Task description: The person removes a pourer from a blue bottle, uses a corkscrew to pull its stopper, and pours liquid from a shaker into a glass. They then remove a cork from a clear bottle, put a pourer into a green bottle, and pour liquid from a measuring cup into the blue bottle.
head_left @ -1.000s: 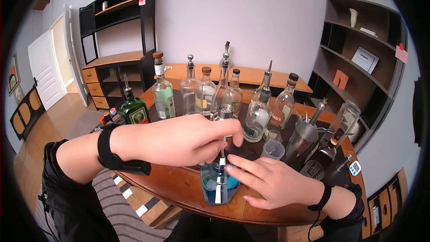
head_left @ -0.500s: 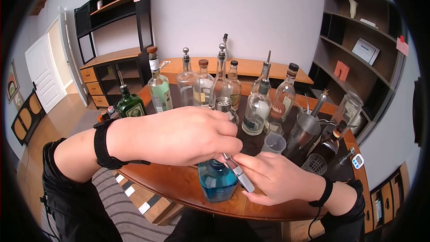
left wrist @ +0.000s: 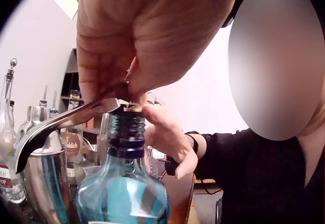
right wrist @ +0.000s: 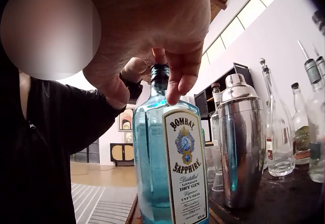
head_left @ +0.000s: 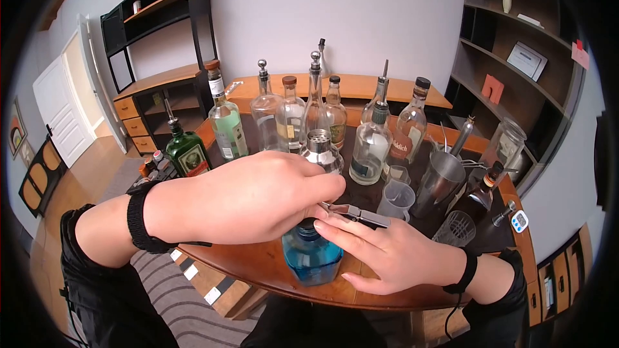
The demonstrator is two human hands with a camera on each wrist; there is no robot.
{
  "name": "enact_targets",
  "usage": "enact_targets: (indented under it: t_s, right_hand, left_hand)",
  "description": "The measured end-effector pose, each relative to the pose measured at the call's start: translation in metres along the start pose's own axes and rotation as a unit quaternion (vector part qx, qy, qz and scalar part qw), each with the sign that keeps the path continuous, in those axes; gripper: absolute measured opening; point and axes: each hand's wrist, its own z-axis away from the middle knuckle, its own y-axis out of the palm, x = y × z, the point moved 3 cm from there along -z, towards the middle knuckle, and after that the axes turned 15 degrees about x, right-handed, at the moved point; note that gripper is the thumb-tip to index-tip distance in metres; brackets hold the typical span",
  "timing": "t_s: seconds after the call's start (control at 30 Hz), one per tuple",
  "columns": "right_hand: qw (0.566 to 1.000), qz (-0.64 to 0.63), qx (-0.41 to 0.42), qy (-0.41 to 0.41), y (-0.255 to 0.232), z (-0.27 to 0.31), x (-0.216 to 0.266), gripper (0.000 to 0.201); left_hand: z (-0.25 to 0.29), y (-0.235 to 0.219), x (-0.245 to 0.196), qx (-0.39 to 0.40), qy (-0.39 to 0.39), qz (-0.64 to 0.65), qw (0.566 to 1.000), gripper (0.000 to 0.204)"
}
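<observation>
A blue gin bottle [head_left: 313,259] stands at the front of the table, its label [right wrist: 185,168] facing the right wrist camera. My left hand [head_left: 271,188] is over the bottle's mouth and pinches one end of a hinged metal tool [head_left: 361,215] shaped like a waiter's corkscrew. In the left wrist view, the tool's curved arm [left wrist: 56,125] reaches out sideways above the threaded neck [left wrist: 127,132]. My right hand [head_left: 396,254] has its fingers stretched to the neck, just under the tool, with the thumb apart. The pinching fingertips partly hide the bottle's mouth.
A metal shaker [right wrist: 241,142] stands close behind the gin bottle. Several glass bottles [head_left: 371,154] with pourers or stoppers line the back. On the right are a mixing tin [head_left: 440,180], a clear cup [head_left: 395,200], a tipped dark bottle [head_left: 480,203] and a small timer [head_left: 520,222].
The metal tool has swung from pointing toward me to pointing right, passing over the right hand's fingers. The left hand stays over the bottle, which remains in place.
</observation>
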Motion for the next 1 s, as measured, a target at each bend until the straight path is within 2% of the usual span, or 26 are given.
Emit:
enact_targets:
  t_s: [0.1,0.23,0.47,0.63,0.8,0.87,0.93,1.0]
  right_hand:
    - [0.999,0.004,-0.032,-0.011,0.004,-0.001,-0.002,0.077]
    - [0.999,-0.031,-0.01,0.025,0.007,-0.001,0.001,0.072]
    - [0.995,-0.076,-0.048,0.033,0.011,0.0,0.005,0.072]
    - [0.993,-0.088,-0.057,0.053,0.018,-0.001,0.009,0.07]
    - [0.988,0.089,-0.129,0.012,0.021,-0.003,0.01,0.066]
    - [0.988,0.109,-0.112,0.017,0.019,-0.007,0.012,0.066]
    - [0.987,0.13,-0.095,0.023,0.02,-0.008,0.011,0.065]
    - [0.979,0.173,-0.103,0.016,0.022,-0.009,0.009,0.065]
  left_hand:
    - [-0.001,-0.002,-0.004,0.019,-0.03,-0.006,0.999,0.016]
    - [-0.003,-0.003,-0.006,0.064,-0.082,0.006,0.995,0.017]
    - [-0.004,-0.004,-0.006,0.066,-0.067,0.028,0.995,0.018]
    - [-0.003,-0.001,-0.005,0.033,-0.065,0.031,0.997,0.018]
    - [-0.004,0.001,-0.006,0.003,-0.067,0.068,0.995,0.017]
    - [-0.006,-0.001,-0.007,-0.001,-0.079,0.081,0.994,0.016]
    - [-0.008,-0.005,-0.008,0.013,-0.155,0.128,0.98,0.015]
    - [-0.008,-0.005,-0.007,0.017,-0.147,0.156,0.977,0.013]
